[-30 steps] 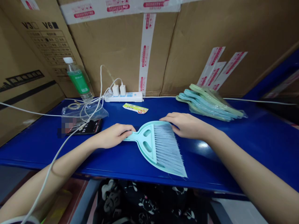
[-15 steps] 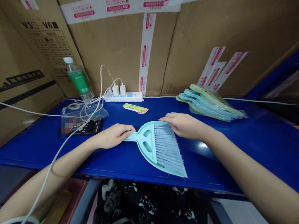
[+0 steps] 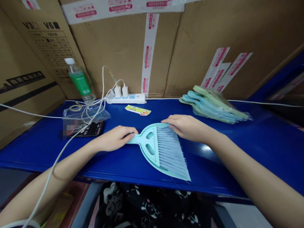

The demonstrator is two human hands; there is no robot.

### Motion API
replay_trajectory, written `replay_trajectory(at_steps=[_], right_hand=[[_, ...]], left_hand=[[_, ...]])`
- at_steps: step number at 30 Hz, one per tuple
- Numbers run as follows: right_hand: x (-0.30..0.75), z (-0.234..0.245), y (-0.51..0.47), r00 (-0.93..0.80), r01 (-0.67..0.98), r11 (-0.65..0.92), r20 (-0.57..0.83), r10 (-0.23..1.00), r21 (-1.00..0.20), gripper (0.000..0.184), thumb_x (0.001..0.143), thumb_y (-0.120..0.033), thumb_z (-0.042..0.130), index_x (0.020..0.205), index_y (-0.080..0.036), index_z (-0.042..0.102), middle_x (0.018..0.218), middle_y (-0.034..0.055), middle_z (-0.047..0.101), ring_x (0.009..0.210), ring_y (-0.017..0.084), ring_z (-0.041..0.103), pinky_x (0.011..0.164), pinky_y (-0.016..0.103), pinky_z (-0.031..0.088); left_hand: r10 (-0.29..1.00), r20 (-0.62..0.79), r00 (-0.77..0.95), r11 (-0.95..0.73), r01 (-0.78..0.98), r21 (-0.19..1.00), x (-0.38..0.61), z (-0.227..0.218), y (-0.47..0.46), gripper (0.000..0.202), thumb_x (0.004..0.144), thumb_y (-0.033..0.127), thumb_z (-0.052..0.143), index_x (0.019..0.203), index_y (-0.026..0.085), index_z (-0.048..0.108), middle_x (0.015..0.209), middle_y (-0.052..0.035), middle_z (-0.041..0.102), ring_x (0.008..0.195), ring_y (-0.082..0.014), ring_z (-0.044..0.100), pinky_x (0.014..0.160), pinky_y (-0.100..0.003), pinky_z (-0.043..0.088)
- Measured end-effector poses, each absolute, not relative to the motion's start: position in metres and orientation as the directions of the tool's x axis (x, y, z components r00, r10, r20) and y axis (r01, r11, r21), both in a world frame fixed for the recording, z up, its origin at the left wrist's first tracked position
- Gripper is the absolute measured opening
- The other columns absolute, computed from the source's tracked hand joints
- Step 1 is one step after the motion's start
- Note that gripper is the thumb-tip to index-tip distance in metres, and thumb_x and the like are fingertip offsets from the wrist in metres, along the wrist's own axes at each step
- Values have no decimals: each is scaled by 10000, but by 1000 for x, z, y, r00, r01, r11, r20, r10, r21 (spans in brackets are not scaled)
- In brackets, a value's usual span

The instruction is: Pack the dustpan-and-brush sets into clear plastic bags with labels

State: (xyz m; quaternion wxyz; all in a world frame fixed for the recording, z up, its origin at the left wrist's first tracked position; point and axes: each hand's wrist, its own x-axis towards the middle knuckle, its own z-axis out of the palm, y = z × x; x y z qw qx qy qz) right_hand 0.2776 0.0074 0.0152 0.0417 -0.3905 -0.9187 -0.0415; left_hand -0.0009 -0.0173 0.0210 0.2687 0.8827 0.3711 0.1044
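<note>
A light turquoise dustpan [image 3: 147, 155] lies on the blue tabletop with a matching hand brush [image 3: 169, 152] nested in it. The brush's grey-blue bristles fan out to the right, toward the pan's open edge. My left hand [image 3: 116, 138] is closed around the stacked handles at the left. At the pan's far right rim rests my right hand [image 3: 184, 126], its fingers together and pinching the rim by the bristles. The right fingertips are partly hidden behind the rim.
Plastic-wrapped green and blue dustpan sets [image 3: 213, 104] lie at the back right. A power strip [image 3: 125, 98], a wrapper strip [image 3: 137, 110], a bottle [image 3: 80, 82] and a phone [image 3: 93, 129] under plastic stand left and back. A white cable [image 3: 55, 161] crosses my left forearm. Cardboard [image 3: 114, 47] walls the back.
Both hands and the dustpan with its brush stay practically where they were. The phone's timer display has advanced slightly.
</note>
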Motion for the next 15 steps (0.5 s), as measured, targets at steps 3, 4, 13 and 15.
replay_trajectory(at_steps=[3,4,13,15], right_hand=[[278,14,8,-706,705,707,144,693,54,366,862,-78,410,1120,-174,650,1011,94,698,912,222,657,750,329,507],[279,14,8,-711,700,712,156,686,58,366,860,-77,410,1116,-176,652,1008,93,699,909,219,656,747,327,508],[283,17,9,-705,706,701,187,684,101,420,819,-47,399,1125,-167,661,1025,98,709,924,224,663,772,346,524],[283,18,9,-704,707,699,197,682,109,423,821,-50,397,1123,-177,665,1007,92,716,906,217,667,762,338,524]], left_hand=[[710,-12,704,-584,598,549,-1,21,-17,280,949,249,344,950,157,609,802,-4,617,707,-125,518,690,-237,373],[709,-9,705,-586,597,549,-1,21,-17,280,949,251,344,949,157,608,799,-4,616,705,-125,517,690,-237,371],[711,-6,704,-591,601,538,-1,21,-17,275,946,252,344,944,162,604,801,-6,620,705,-124,518,694,-239,371],[710,-6,704,-592,602,536,0,21,-18,277,948,257,343,938,165,604,793,-3,618,701,-123,518,692,-237,372]])
